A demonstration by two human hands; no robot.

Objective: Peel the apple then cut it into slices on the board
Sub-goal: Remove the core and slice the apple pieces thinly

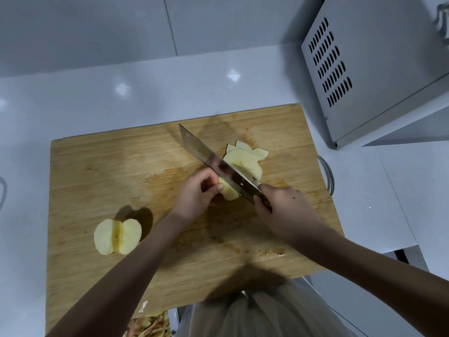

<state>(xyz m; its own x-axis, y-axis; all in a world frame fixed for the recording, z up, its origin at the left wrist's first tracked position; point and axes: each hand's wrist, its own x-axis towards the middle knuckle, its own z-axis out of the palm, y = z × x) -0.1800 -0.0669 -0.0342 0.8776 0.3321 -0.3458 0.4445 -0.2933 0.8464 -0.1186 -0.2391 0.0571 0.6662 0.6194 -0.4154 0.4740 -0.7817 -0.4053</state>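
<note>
Slicing: right hand [284,210] grips cleaver [218,166], left hand [196,193] pinches apple piece [228,192]; slices [247,156] far-right; likely next, peeled half [117,237] near-left.

Right hand [281,210] holds cleaver [218,166]; left hand [196,193] pinches apple piece [228,192].

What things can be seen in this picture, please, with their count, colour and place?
counter: one, white, under everything.
cutting board: one, light wood, on the counter.
apple piece: one, pale yellow, mid-board.
cleaver: one, steel, blade on the apple piece.
apple slices: several, pale yellow, fanned right of the blade.
apple half: one, pale yellow, board's left part.
peels: heap, reddish, below the board's near edge.
metal box: one, grey, vented, far right.
left hand: holds the apple piece.
right hand: grips the cleaver handle.
</note>
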